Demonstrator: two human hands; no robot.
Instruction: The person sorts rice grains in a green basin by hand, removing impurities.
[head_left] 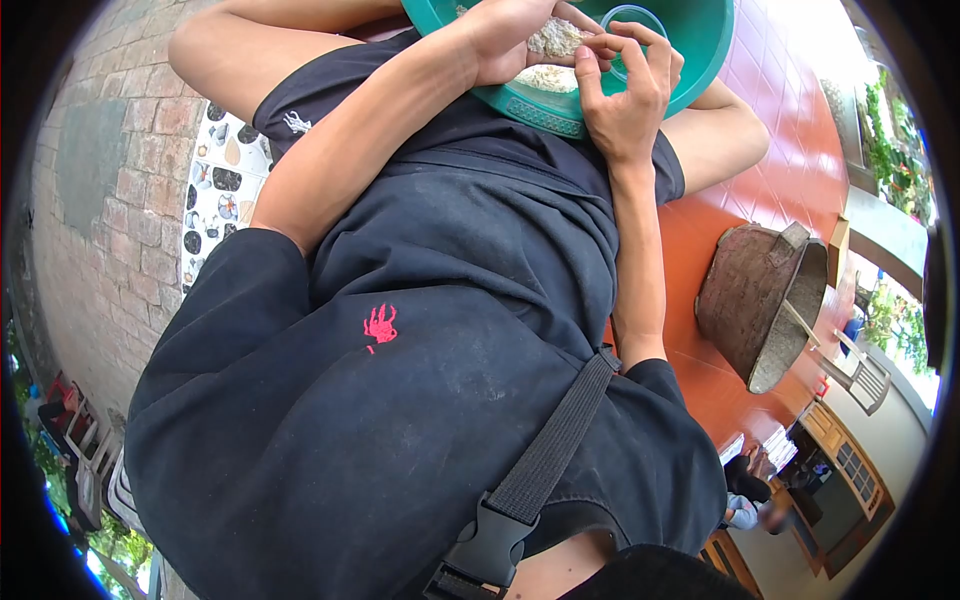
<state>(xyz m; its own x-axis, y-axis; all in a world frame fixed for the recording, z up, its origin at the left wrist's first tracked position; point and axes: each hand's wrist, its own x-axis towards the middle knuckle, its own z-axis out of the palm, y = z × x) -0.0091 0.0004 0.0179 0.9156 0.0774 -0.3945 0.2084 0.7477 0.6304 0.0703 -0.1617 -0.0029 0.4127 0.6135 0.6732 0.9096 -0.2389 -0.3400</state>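
Observation:
A green plastic basin (705,45) rests on the lap at the top of the view. Over it, my left hand (500,38) holds a pale, crumbly lump (555,38) in its curled fingers. My right hand (635,90) meets the lump from the other side, thumb and fingertips pinching its edge. Below the lump, more whitish material (550,78) lies in the basin. A clear round rim (632,12) shows behind the right fingers. The top of the left hand is cut off by the frame.
A large worn, rough bucket (745,290) lies tilted on the red tiled floor (680,250) to the right. Brick paving (110,180) and a patterned tile strip (215,170) are on the left. Another person (750,495) and a chair (865,375) appear at the lower right.

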